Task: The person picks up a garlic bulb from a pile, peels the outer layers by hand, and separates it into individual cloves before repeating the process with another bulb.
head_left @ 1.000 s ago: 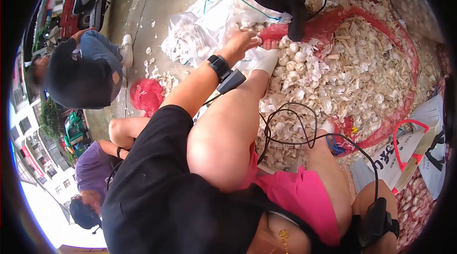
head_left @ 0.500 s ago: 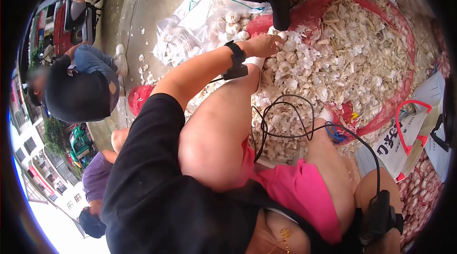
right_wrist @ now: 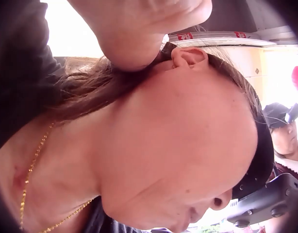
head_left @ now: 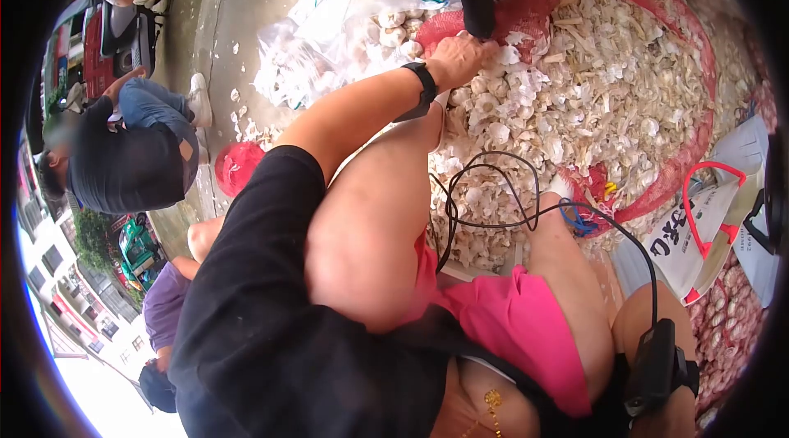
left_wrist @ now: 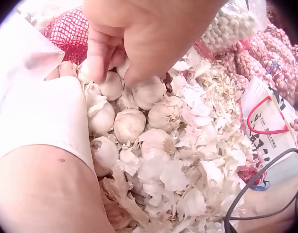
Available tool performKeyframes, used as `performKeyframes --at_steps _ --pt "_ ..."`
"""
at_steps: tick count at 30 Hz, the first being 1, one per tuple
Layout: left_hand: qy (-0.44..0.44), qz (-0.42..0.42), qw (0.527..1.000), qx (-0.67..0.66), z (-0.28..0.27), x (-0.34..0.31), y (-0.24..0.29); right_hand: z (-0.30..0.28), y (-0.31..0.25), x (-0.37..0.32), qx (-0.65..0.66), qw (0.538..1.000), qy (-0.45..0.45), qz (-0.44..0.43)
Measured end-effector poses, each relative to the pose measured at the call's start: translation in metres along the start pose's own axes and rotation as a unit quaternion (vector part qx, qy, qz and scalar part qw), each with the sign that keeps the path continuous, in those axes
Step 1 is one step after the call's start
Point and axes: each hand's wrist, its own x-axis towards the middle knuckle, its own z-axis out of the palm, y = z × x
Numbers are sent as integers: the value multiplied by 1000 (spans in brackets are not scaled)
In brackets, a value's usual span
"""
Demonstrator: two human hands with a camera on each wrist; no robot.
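Observation:
The left hand reaches down at the near end of the garlic pile, beside a white-covered foot. In the left wrist view, the fingers and thumb of that hand curl round a pale garlic bulb, mostly hidden behind them. More whole bulbs lie just below, with loose skins around them. The right hand is raised against the hair beside the ear in the right wrist view; its fingers are largely cut off by the top edge, so their pose is unclear.
A clear plastic bag of garlic lies beside the pile, and red mesh rings the skins. A black cable loops across the front. White bags with a red handle stand right. A person in black sits left.
The left hand has moved from above the edge of the plastic bag to the bulbs near the red mesh, and its fingers have curled in. The head view has shifted slightly.

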Motion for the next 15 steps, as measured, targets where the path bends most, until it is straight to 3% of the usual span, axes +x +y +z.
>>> performKeyframes --at_steps 4,6,9,15 --pt "22 73 995 60 16 3 2 8 2 -6 -2 1000 -1 13" --pt "75 94 991 51 16 1 4 8 2 -6 -1 1000 -6 10" --pt "16 89 996 21 17 8 5 10 3 -8 -2 1000 -8 12" --pt "23 155 984 86 10 11 3 10 1 -9 0 1000 -8 19"
